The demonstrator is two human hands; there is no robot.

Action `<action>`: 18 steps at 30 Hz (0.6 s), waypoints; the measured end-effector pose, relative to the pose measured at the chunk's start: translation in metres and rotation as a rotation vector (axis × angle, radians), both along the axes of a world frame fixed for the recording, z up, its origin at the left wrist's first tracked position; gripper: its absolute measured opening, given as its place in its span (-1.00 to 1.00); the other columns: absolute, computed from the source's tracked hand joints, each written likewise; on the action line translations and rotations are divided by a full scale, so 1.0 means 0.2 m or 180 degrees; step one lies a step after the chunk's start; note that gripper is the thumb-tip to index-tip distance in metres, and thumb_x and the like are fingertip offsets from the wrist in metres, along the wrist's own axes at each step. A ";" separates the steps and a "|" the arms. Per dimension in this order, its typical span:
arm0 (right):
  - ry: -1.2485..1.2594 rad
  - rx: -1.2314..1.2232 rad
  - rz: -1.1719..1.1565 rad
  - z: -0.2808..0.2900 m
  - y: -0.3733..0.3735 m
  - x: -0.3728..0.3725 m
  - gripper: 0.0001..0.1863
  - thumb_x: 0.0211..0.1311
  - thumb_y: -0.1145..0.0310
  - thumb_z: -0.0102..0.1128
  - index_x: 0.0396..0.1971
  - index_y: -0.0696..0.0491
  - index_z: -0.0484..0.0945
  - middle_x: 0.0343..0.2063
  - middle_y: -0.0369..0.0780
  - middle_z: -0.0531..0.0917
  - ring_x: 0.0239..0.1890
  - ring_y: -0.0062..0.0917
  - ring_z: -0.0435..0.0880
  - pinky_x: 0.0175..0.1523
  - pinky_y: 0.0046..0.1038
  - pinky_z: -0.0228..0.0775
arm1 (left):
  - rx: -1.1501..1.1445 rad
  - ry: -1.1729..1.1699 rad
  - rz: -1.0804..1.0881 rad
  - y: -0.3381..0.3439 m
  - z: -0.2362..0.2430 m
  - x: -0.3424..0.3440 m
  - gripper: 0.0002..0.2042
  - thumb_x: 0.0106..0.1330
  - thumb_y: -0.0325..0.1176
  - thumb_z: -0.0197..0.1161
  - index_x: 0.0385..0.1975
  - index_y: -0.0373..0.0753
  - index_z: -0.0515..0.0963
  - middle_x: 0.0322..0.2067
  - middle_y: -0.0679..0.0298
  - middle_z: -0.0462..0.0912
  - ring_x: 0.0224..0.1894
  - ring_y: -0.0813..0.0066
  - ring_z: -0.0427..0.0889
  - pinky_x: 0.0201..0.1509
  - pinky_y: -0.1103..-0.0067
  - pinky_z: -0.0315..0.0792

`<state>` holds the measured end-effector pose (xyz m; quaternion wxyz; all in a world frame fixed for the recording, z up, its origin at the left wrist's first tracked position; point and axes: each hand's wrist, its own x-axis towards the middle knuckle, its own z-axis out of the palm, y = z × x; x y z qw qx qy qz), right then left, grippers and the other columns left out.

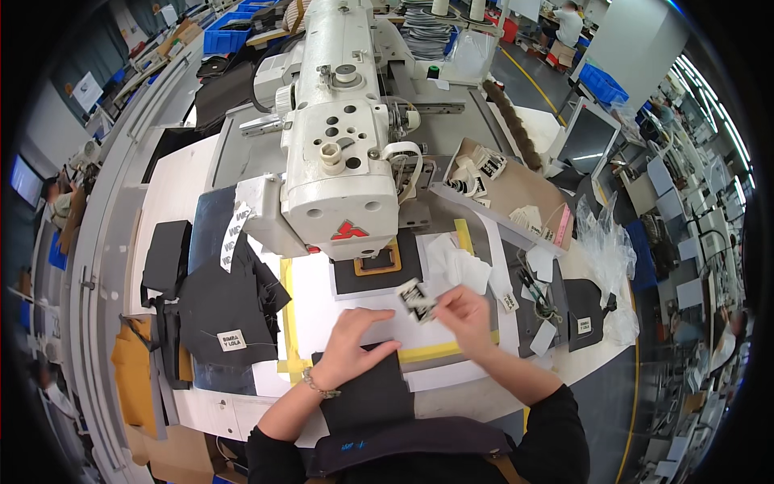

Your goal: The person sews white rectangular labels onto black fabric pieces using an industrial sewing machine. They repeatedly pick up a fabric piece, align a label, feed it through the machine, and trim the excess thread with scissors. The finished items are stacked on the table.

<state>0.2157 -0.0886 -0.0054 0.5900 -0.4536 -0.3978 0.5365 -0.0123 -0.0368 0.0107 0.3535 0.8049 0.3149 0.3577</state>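
My right hand (463, 319) pinches a small white fabric label (416, 300) with black print, held up just in front of the sewing machine (339, 177). Fingers and thumb apart, my left hand (352, 345) is over the white work surface and the top of a black fabric piece (367, 395); whether it touches either I cannot tell. Under the machine's head, a yellowish rectangular clamp frame (377, 261) sits on another black panel (347, 282). White paper slips (459, 264) lie right of that panel.
At left, black fabric pieces (218, 302) are stacked, the top one bearing a sewn label (231, 340). A cardboard tray (516, 189) at right contains loose labels. Thread snips (532, 286) lie below it, near a labelled black piece (582, 315) and crumpled clear plastic (605, 250).
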 end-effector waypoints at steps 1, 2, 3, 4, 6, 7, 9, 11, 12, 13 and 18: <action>0.0181 -0.0023 0.0241 -0.06 -0.04 -0.06 -0.90 0.23 0.60 0.20 -0.29 0.19 0.48 -0.32 -0.26 0.63 -0.24 -0.71 0.58 -0.13 -0.65 0.40 | -0.0034 -0.0263 -0.0013 -0.03 -0.02 0.03 -0.69 0.03 -0.39 0.47 -0.22 -0.25 0.60 -0.23 0.24 0.68 -0.19 0.27 0.60 -0.09 0.45 0.40; 0.0368 -0.0061 0.0351 -0.08 -0.06 -0.12 -0.89 0.24 0.59 0.20 -0.27 0.18 0.47 -0.29 -0.26 0.63 -0.21 -0.70 0.58 -0.10 -0.65 0.40 | 0.0084 -0.0473 0.0036 -0.04 -0.05 0.04 -0.71 -0.01 -0.46 0.47 -0.24 -0.25 0.62 -0.32 0.25 0.68 -0.27 0.31 0.62 -0.20 0.48 0.45; 0.0536 -0.0093 0.0438 -0.09 -0.08 -0.17 -0.89 0.25 0.58 0.19 -0.26 0.18 0.46 -0.26 -0.26 0.62 -0.19 -0.70 0.57 -0.08 -0.65 0.39 | 0.0242 -0.0516 0.0039 -0.04 -0.06 0.04 -0.71 -0.04 -0.48 0.47 -0.27 -0.25 0.63 -0.35 0.25 0.68 -0.30 0.33 0.62 -0.23 0.50 0.46; 0.0704 -0.0128 0.0526 -0.10 -0.09 -0.19 -0.88 0.27 0.57 0.19 -0.25 0.18 0.46 -0.23 -0.25 0.62 -0.16 -0.70 0.57 -0.05 -0.65 0.39 | 0.0396 -0.0559 0.0043 -0.02 -0.06 0.04 -0.71 -0.07 -0.50 0.48 -0.29 -0.25 0.63 -0.38 0.25 0.68 -0.33 0.34 0.63 -0.27 0.52 0.46; 0.0629 -0.0115 0.0663 -0.14 -0.05 -0.19 -0.87 0.26 0.59 0.17 -0.22 0.15 0.45 -0.17 -0.24 0.60 -0.12 -0.66 0.57 -0.01 -0.62 0.38 | 0.0976 -0.0366 0.0042 0.00 -0.05 0.03 -0.76 -0.10 -0.55 0.42 -0.36 -0.28 0.64 -0.41 0.25 0.65 -0.35 0.40 0.63 -0.33 0.56 0.46; 0.0599 -0.0108 0.0734 -0.15 -0.03 -0.19 -0.86 0.26 0.60 0.16 -0.21 0.14 0.45 -0.13 -0.24 0.59 -0.10 -0.63 0.56 0.01 -0.61 0.38 | 0.1514 -0.0083 -0.0040 0.01 -0.03 0.03 -0.77 -0.08 -0.55 0.39 -0.35 -0.29 0.64 -0.40 0.25 0.65 -0.35 0.41 0.62 -0.34 0.56 0.45; 0.0244 0.0044 0.0586 -0.14 0.01 -0.16 -0.81 0.24 0.61 0.13 -0.15 0.12 0.46 -0.09 -0.24 0.57 -0.08 -0.59 0.57 0.01 -0.56 0.37 | 0.2571 0.0485 -0.0203 0.03 -0.01 0.01 -0.78 -0.05 -0.54 0.33 -0.34 -0.31 0.63 -0.38 0.26 0.63 -0.36 0.43 0.61 -0.34 0.57 0.45; -0.0404 0.0146 0.0498 -0.13 0.04 -0.12 -0.73 0.21 0.62 0.11 -0.08 0.10 0.47 -0.06 -0.25 0.56 -0.07 -0.55 0.56 0.01 -0.53 0.37 | 0.2804 0.0845 -0.0291 0.04 -0.04 0.01 -0.84 0.05 -0.50 0.24 -0.35 -0.34 0.60 -0.37 0.25 0.57 -0.34 0.47 0.55 -0.33 0.59 0.41; -0.0869 0.0186 0.0483 -0.11 0.04 -0.08 -0.68 0.20 0.63 0.10 -0.04 0.09 0.47 -0.04 -0.25 0.56 -0.06 -0.54 0.56 0.01 -0.51 0.37 | 0.2879 0.0972 -0.0335 0.05 -0.05 0.01 -0.85 0.05 -0.50 0.25 -0.36 -0.35 0.60 -0.40 0.27 0.54 -0.35 0.47 0.54 -0.33 0.59 0.41; -0.1341 0.0219 0.0462 -0.10 0.05 -0.04 -0.63 0.18 0.63 0.10 0.00 0.09 0.47 -0.02 -0.26 0.55 -0.04 -0.52 0.56 0.00 -0.50 0.37 | 0.2948 0.1087 -0.0384 0.05 -0.06 0.01 -0.85 0.04 -0.49 0.25 -0.38 -0.35 0.59 -0.43 0.28 0.52 -0.36 0.47 0.52 -0.32 0.59 0.40; -0.2325 0.0591 0.0780 0.01 0.07 0.01 -0.54 0.15 0.63 0.11 0.09 0.03 0.46 0.08 -0.22 0.49 -0.08 -0.52 0.54 -0.05 -0.51 0.40 | 0.2634 0.1309 -0.0733 0.05 -0.13 0.04 -0.88 0.10 -0.39 0.28 -0.52 -0.30 0.53 -0.55 0.32 0.39 -0.43 0.46 0.44 -0.34 0.61 0.34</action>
